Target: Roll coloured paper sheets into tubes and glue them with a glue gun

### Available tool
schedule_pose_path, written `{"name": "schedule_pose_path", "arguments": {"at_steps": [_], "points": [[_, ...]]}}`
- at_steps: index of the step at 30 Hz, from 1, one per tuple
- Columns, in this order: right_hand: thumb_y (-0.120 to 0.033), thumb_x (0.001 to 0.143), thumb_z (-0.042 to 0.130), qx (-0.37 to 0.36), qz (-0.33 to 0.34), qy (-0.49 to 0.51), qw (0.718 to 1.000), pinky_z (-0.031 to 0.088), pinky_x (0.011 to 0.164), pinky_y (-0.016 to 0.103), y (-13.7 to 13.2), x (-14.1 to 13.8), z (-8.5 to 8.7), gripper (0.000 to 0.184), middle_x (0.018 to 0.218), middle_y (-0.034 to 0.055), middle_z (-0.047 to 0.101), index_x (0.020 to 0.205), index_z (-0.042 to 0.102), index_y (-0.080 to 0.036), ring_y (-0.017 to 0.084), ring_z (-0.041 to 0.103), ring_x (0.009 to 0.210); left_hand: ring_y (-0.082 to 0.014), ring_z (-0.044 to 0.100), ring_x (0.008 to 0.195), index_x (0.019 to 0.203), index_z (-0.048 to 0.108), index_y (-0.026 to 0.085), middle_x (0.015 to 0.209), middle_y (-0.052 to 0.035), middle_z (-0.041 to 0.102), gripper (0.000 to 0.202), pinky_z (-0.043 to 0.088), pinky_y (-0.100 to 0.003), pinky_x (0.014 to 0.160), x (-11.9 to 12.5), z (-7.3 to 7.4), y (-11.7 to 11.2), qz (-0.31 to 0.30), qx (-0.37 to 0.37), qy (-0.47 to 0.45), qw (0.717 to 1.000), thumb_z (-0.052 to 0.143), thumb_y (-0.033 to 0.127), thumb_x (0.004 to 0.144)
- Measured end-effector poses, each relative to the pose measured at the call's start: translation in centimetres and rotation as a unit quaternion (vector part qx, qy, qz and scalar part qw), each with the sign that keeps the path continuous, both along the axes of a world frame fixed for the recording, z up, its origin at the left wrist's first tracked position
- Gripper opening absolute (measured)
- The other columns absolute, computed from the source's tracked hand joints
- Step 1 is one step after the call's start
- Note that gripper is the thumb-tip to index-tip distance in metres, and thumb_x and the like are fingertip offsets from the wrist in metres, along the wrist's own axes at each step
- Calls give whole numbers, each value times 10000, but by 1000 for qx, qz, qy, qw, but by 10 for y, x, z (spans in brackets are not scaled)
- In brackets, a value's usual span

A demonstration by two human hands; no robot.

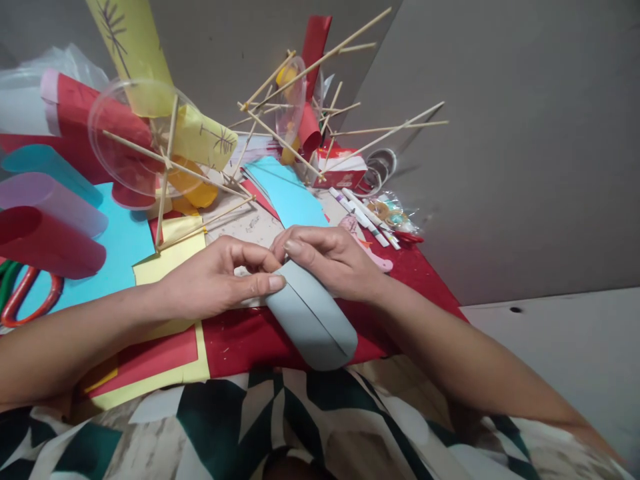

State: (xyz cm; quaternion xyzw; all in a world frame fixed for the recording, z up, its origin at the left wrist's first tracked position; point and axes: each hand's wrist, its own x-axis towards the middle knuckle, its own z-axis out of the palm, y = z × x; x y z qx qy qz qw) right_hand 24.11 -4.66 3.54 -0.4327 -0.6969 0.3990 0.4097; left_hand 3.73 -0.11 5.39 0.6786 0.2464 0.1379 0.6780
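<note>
A grey-blue sheet of paper (313,320), bent into a loop with its edges overlapping, lies in front of me over a red sheet (240,343). My left hand (215,277) pinches the loop's far end between thumb and fingers. My right hand (330,257) is curled over the same end from the other side, fingers pressed on the paper. Both hands are closed on it and touch each other.
Rolled red, lilac and teal papers (45,220) and red-handled scissors (30,293) lie at the left. Clear plastic lids (135,137), wooden skewers (300,80), yellow paper and a red box stand behind. Pens (365,217) and a tape roll (383,163) lie at the right. Patterned cloth covers my lap.
</note>
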Motion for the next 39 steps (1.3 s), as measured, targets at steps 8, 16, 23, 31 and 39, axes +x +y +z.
{"name": "schedule_pose_path", "arguments": {"at_steps": [8, 16, 23, 31, 39], "points": [[-542, 944, 557, 8, -1, 32, 999, 460, 701, 312, -7, 2, -11, 426, 699, 12, 571, 683, 566, -206, 157, 566, 714, -80, 353, 470, 702, 700, 180, 553, 25, 488, 229, 266, -221, 447, 1, -5, -2, 4, -26, 22, 999, 794, 376, 772], [-595, 925, 556, 20, -3, 33, 999, 461, 672, 313, -8, 1, -15, 463, 680, 8, 549, 657, 533, -218, 154, 551, 686, -115, 471, 515, 674, 712, 181, 585, -11, 573, 235, 389, -226, 478, 6, 1, 3, -14, 15, 22, 1000, 739, 379, 798], [-632, 918, 546, 70, -87, 4, 994, 488, 730, 310, -6, -4, 0, 465, 772, 18, 633, 710, 611, -222, 151, 585, 736, -102, 479, 507, 626, 718, 169, 560, -8, 583, 300, 388, -218, 481, 8, -9, 3, 25, -2, -2, 1000, 779, 412, 791], [-400, 899, 689, 126, -354, 230, 898, 457, 613, 280, -28, 23, -5, 259, 656, -24, 601, 704, 642, -237, 119, 546, 597, -131, 648, 734, 794, 771, 192, 791, -15, 737, 259, 534, -257, 763, 9, -23, 15, 259, 44, -158, 952, 848, 434, 743], [-597, 895, 612, 76, -325, 148, 931, 493, 758, 338, -49, -6, -22, 402, 752, 14, 638, 723, 696, -244, 173, 593, 753, -120, 653, 731, 807, 752, 203, 787, 5, 738, 237, 546, -246, 746, 9, -31, 7, 283, 80, -191, 936, 824, 428, 780]]}}
